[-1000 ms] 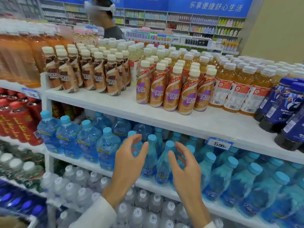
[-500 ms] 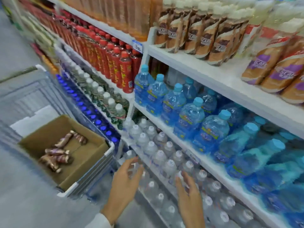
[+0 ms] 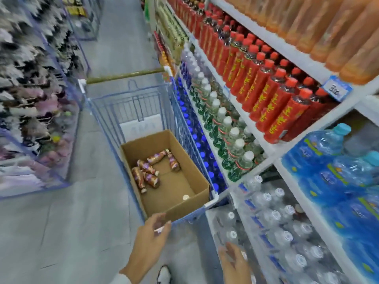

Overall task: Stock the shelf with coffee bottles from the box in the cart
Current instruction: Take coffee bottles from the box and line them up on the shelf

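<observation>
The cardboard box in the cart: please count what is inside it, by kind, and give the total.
coffee bottles, lying on their sides: 5
small white cap, alone near the front corner: 1
Total: 6

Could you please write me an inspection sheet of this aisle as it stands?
Surface: grey floor, bare where visible.
Job's things: open cardboard box in blue cart; about five coffee bottles lying on their sides inside.
Clutter: one small white cap-like disc on the box bottom.
Hands: left hand open near the cart's near edge; right hand open, low beside the shelf; both empty.
Cables: nothing seen.
Surroundings: red-capped bottles, water bottles, blurred racks opposite.
</observation>
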